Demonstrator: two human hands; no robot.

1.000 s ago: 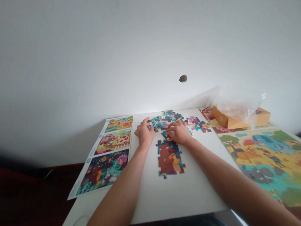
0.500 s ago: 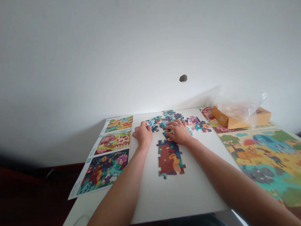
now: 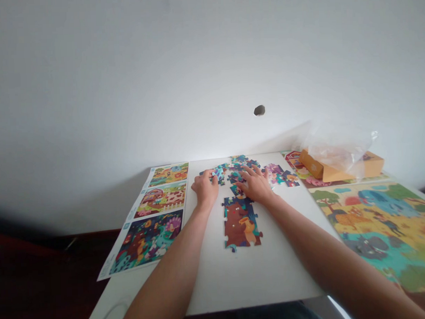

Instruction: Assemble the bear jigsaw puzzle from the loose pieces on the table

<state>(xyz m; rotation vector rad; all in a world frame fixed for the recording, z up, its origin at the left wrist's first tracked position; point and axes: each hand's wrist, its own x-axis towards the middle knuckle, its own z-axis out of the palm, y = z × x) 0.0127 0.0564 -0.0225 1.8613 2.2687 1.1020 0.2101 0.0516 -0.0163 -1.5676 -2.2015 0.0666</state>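
left hand (image 3: 205, 190), frame centre: curled over loose pieces (image 3: 279, 175), grip unclear; right hand (image 3: 257, 186) spread flat; best sift gently, sparing assembled section (image 3: 240, 222).

Loose colourful puzzle pieces (image 3: 237, 161), scattered flat

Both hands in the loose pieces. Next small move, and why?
Probably lift the pale blue piece at the fingertips of the left hand and try it on the top edge of the bear patch; the right hand lies flat on the loose pieces, gripping nothing.
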